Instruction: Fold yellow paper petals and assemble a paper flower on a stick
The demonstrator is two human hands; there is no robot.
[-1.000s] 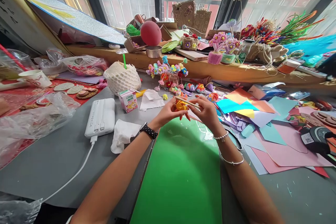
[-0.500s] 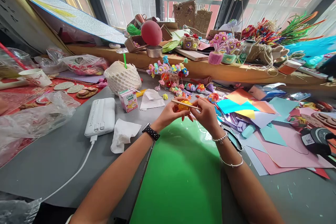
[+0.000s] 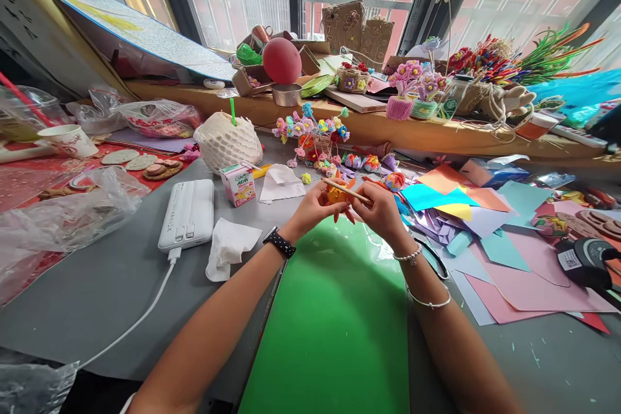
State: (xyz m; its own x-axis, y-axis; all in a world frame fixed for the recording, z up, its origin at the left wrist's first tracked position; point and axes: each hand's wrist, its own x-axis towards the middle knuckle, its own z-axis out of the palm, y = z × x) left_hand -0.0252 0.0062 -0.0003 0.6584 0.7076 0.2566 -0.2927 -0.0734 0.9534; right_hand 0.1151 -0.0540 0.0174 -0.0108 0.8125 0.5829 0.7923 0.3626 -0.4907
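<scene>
My left hand (image 3: 313, 210) pinches an orange and yellow folded-paper flower (image 3: 336, 195) above the far end of a green mat (image 3: 334, 323). Pointed orange petals stick out around it. My right hand (image 3: 381, 207) is closed on a thin pale wooden stick (image 3: 350, 191), which lies slantwise across the flower with its tip toward my left hand. Fingers of both hands hide part of the flower. Just beyond my hands rest several finished-looking paper flowers (image 3: 394, 181) in orange and purple.
Coloured paper sheets (image 3: 524, 265) spread over the right side. At left are a white power bank (image 3: 187, 215) with its cable, a crumpled tissue (image 3: 229, 249), a drink carton (image 3: 237, 185) and a netted coconut (image 3: 228, 142). Crocheted flowers (image 3: 310, 126) stand behind my hands.
The stick has tilted more steeply, its left end now higher relative to my right hand. The flower has turned slightly in my left hand, showing more orange petals.
</scene>
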